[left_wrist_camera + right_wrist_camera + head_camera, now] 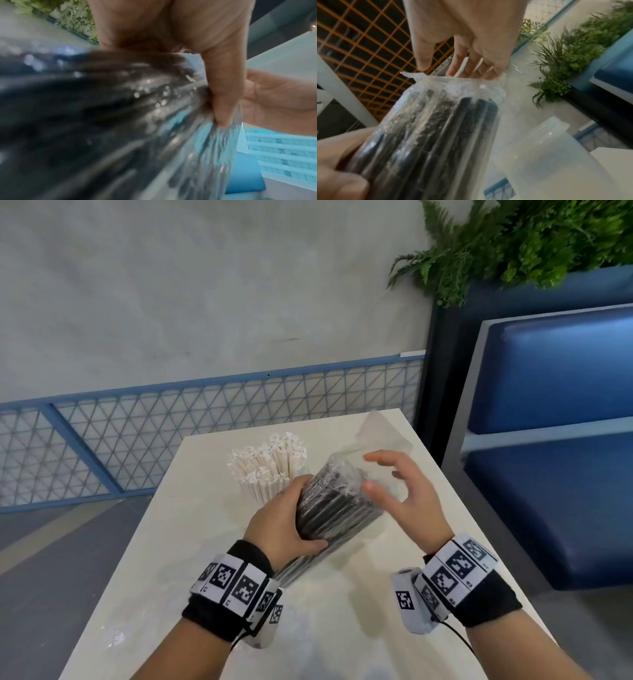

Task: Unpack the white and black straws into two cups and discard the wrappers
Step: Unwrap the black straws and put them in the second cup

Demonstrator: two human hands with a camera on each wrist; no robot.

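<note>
A pack of black straws (337, 506) in a clear plastic wrapper is held tilted above the table. My left hand (284, 518) grips its lower half from the left, with the thumb across the front. My right hand (371, 472) hovers at the pack's upper end, fingers spread and curved. In the right wrist view the right hand's (443, 69) thumb and fingertips sit at the wrapper's top seam (453, 79), holding nothing. The pack (102, 115) fills the left wrist view, blurred, under my left hand (221, 94). A bunch of white straws (270, 467) stands upright behind the left hand. A clear cup (380, 433) (556, 155) stands behind the right hand.
The white table (342, 611) is narrow; its right edge runs beside a blue padded bench (548, 491). A blue mesh railing (205, 433) lies beyond the far edge. Green plants (513, 244) sit in a planter at the upper right.
</note>
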